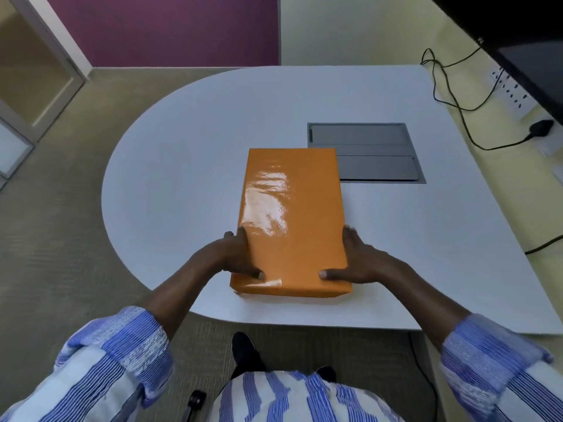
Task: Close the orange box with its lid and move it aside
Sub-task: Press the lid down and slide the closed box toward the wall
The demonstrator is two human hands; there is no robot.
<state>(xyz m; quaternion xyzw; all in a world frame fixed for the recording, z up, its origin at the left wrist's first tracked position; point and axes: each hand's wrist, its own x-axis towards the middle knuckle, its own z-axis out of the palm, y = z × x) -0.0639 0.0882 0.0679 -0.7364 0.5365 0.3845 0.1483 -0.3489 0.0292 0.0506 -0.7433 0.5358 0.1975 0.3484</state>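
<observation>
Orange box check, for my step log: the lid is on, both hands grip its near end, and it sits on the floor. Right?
Not quite. The head view shows the orange box on the white table, not the floor. The rest holds: lid on, left hand and right hand gripping its near end.

Orange box (292, 220) lies flat on white counter (182, 166), lid on, glossy top w/ glare. Left hand (234, 257) grips its left side near front corner, thumb on top; right hand (356, 260) likewise on right side — both in contact. Far right corner of box overlaps grey inset panel (374, 153). Black cables (451, 95) run past counter's right edge. Sleeves striped blue/white.
</observation>
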